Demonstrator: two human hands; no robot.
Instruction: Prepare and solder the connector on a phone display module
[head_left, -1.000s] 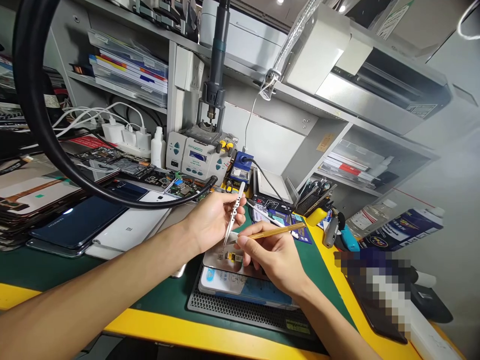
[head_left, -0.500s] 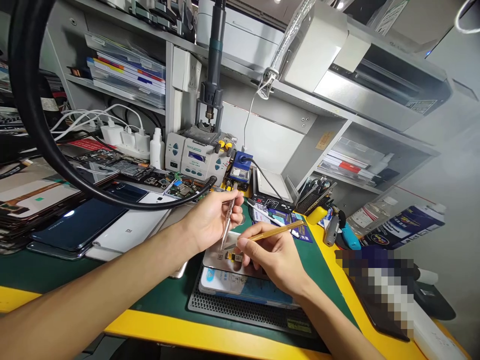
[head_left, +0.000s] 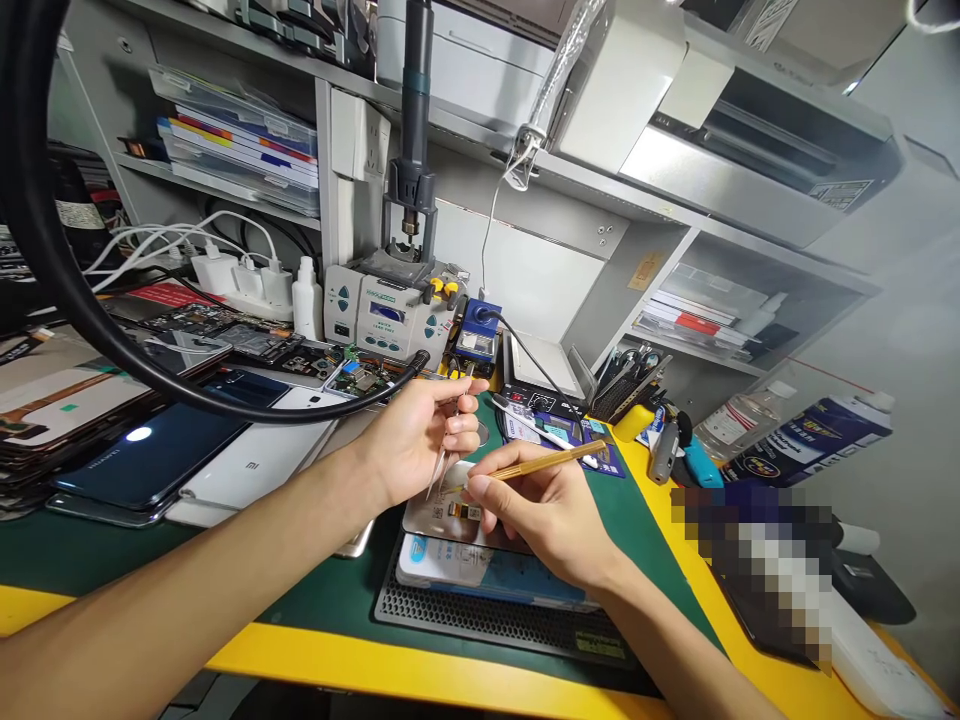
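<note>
While the left hand [head_left: 420, 435] is pinching a pair of tweezers [head_left: 439, 472] between thumb and fingers, the tips are pointing down toward 7 o'clock and hovering just over the upper left edge of a silver phone panel [head_left: 429, 522]. The right hand [head_left: 540, 515] is closing its thumb and fingers around a brass-coloured rod [head_left: 551, 461], holding it like a pen; the free end is sticking out toward 2 o'clock, and the working end is hidden behind the fingertips. A small flex piece [head_left: 466, 511], gold and black, is lying on the panel between the two hands, at 3 o'clock of the tweezer tips and just beside the right thumb; whether either tool is touching it cannot be told.

The panel is resting on top of a blue and white phone [head_left: 480, 578], which is lying on a black perforated mat [head_left: 480, 622] at 6 o'clock of the hands. Both are sitting on a green work mat [head_left: 112, 548] edged by the yellow bench rim [head_left: 405, 672]. At 9 o'clock of the left hand, a white phone [head_left: 251, 465] and a dark blue phone [head_left: 161, 440] are lying side by side. At 12 o'clock, a grey rework station [head_left: 386, 320] is standing against the shelving, with a thick black hose [head_left: 41, 250] curving from it toward 10 o'clock.
</note>
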